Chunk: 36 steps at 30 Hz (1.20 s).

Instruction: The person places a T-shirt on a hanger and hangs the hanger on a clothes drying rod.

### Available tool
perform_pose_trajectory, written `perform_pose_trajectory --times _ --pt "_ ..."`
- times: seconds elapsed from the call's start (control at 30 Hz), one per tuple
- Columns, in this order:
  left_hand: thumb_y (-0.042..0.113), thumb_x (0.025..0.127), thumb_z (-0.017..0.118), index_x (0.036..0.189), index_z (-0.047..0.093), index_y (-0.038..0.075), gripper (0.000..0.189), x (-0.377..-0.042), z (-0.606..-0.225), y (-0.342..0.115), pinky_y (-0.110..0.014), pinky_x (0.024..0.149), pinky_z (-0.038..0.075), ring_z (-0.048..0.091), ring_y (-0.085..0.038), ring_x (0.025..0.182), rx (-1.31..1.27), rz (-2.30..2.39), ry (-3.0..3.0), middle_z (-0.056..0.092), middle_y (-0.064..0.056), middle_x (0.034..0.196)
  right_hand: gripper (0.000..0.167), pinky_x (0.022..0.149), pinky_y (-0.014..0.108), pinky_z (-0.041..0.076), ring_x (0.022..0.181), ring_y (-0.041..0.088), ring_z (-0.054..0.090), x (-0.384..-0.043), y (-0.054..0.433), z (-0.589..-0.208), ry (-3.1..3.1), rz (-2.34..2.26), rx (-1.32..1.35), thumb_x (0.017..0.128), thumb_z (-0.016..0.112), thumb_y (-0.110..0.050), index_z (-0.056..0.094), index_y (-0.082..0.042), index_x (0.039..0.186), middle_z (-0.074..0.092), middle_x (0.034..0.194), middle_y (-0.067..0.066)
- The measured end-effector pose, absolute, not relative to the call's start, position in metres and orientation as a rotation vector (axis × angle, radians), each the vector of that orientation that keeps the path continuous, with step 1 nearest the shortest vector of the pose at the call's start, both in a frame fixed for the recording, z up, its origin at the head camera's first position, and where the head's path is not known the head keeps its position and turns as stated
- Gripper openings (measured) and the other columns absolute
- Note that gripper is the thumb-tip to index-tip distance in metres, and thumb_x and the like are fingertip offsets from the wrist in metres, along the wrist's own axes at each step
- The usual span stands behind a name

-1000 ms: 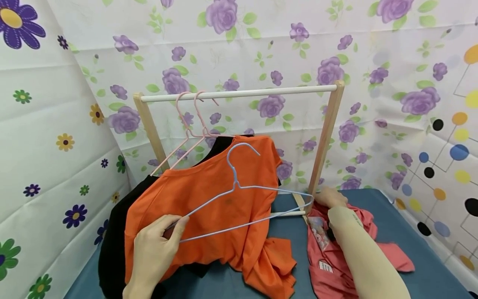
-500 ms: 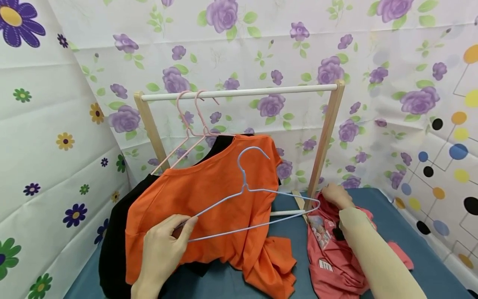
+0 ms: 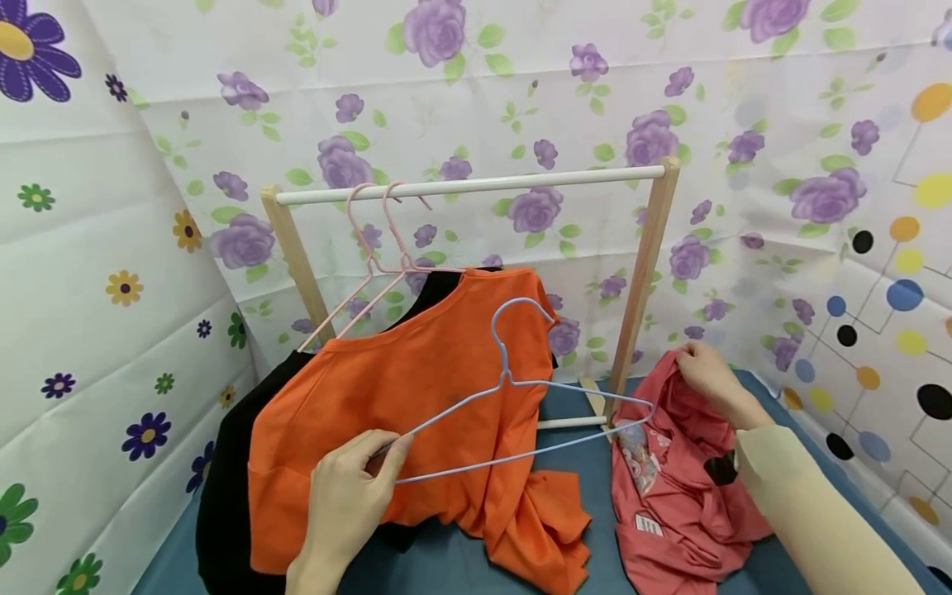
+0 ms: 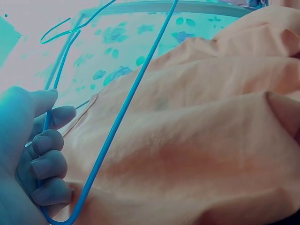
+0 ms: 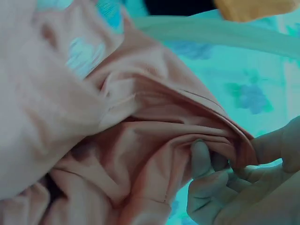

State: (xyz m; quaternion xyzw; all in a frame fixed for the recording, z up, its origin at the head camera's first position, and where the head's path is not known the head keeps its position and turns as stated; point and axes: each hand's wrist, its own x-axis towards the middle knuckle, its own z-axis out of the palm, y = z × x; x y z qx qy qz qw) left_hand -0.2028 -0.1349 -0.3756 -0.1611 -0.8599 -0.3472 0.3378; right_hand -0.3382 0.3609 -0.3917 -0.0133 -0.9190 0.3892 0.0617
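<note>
My left hand [image 3: 353, 487] grips one end of a light blue wire clothes hanger [image 3: 506, 376], its hook pointing up. In the left wrist view the fingers [image 4: 49, 164] curl round the hanger's wire [image 4: 117, 119]. At the right, my right hand [image 3: 710, 380] pinches the edge of a salmon-pink shirt [image 3: 684, 504] and lifts it off the blue surface. The right wrist view has the thumb and fingers [image 5: 201, 159] on the folded edge of the shirt [image 5: 154, 136]. The hanger's far end overlaps the shirt in the head view.
A clothes rack with a white rail [image 3: 476, 183] and wooden posts [image 3: 645, 281] stands behind. An orange shirt [image 3: 402, 397] and a black garment [image 3: 230, 471] hang from it on pink hangers [image 3: 387, 248]. A blue cloth [image 3: 446, 562] lies below.
The right hand has raised the edge of the pink shirt and drawn it right. The left hand has carried the blue hanger to the right, toward the shirt.
</note>
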Motion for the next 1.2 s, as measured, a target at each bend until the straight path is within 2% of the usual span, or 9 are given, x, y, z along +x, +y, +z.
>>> perform_pose_trajectory --times 0.13,0.3,0.5,0.7,0.97,1.2 --pt "0.031 0.092 0.07 0.08 0.072 0.023 0.015 -0.205 -0.376 -0.129 -0.024 0.051 0.043 0.048 0.002 0.054 -0.43 -0.924 -2.226 0.055 0.022 0.067 0.048 0.071 0.039 0.04 0.082 0.03 0.049 -0.323 0.358 -0.369 -2.734 1.285 -0.026 0.105 0.019 -0.033 0.048 0.005 0.105 0.049 0.097 0.022" --pt "0.033 0.093 0.069 0.081 0.073 0.02 0.018 -0.208 -0.374 -0.124 -0.024 0.053 0.044 0.049 0.0 0.056 -0.439 -0.961 -2.196 0.056 0.021 0.068 0.047 0.064 0.038 0.039 0.069 0.029 0.046 -0.308 0.352 -0.341 -2.723 1.156 0.004 0.104 0.015 -0.037 0.043 -0.001 0.094 0.046 0.083 0.016" --pt "0.033 0.094 0.067 0.081 0.073 0.019 0.021 -0.21 -0.37 -0.118 -0.024 0.052 0.042 0.049 -0.002 0.055 -0.434 -1.021 -2.179 0.055 0.019 0.066 0.038 0.051 0.038 0.034 0.055 0.027 0.039 -0.293 0.344 -0.316 -2.618 0.859 0.009 0.103 0.023 -0.029 0.039 -0.005 0.079 0.041 0.069 0.012" --pt "0.032 0.095 0.067 0.081 0.073 0.019 0.02 -0.211 -0.367 -0.113 -0.023 0.049 0.038 0.046 -0.005 0.053 -0.45 -1.094 -2.144 0.051 0.016 0.062 0.034 0.052 0.038 0.03 0.057 0.028 0.04 -0.28 0.332 -0.291 -2.571 0.592 0.01 0.101 0.031 -0.026 0.039 -0.009 0.073 0.037 0.064 0.01" --pt "0.021 0.093 0.069 0.079 0.071 0.016 0.015 -0.213 -0.362 -0.112 -0.02 0.046 0.034 0.04 -0.009 0.048 -0.469 -1.217 -2.042 0.042 0.012 0.056 0.035 0.049 0.041 0.026 0.061 0.031 0.042 -0.263 0.315 -0.264 -2.548 0.463 -0.003 0.101 0.033 -0.031 0.038 -0.012 0.072 0.034 0.063 0.007" --pt "0.015 0.092 0.07 0.08 0.07 0.015 0.012 -0.212 -0.361 -0.114 -0.022 0.045 0.032 0.038 -0.012 0.048 -0.449 -1.295 -2.027 0.04 0.006 0.056 0.037 0.044 0.035 0.023 0.048 0.023 0.029 -0.252 0.292 -0.249 -2.442 0.406 0.143 0.099 0.043 -0.023 0.037 -0.012 0.064 0.032 0.054 0.003"
